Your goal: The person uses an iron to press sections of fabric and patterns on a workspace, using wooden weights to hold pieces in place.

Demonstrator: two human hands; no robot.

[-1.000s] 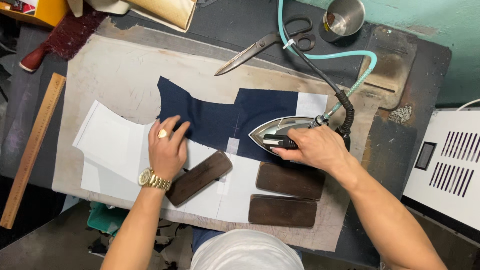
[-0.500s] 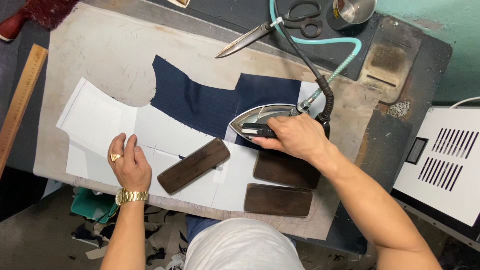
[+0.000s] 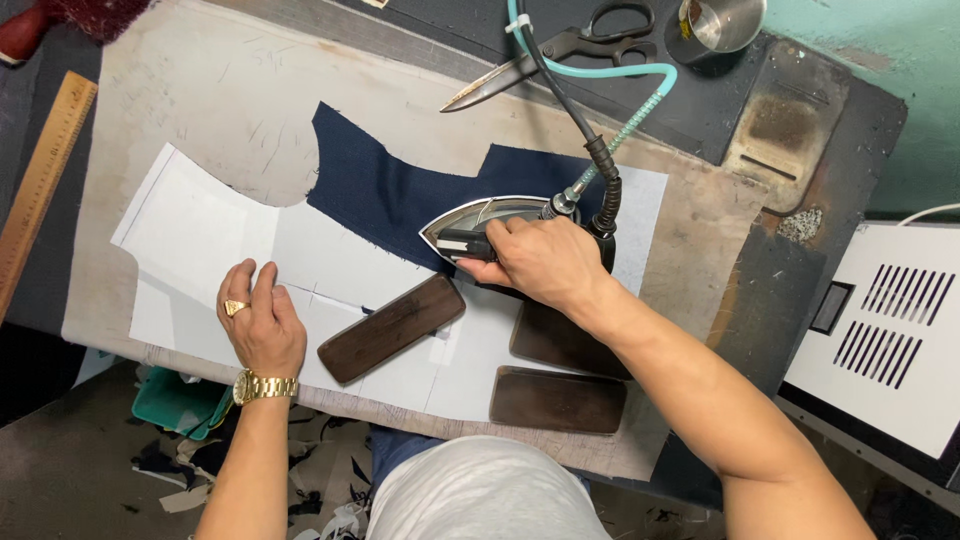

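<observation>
Now left hand point(image 3: 262, 325) lower (paper point(image 3: 205, 235) edge).

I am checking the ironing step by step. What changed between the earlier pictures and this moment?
The left hand left the navy fabric and slid toward the person, onto the white interfacing sheets, where it now rests flat. The right hand kept its grip on the steam iron, which stayed on the navy piece. The three dark wooden blocks, the scissors and the wooden ruler lie as before.
</observation>
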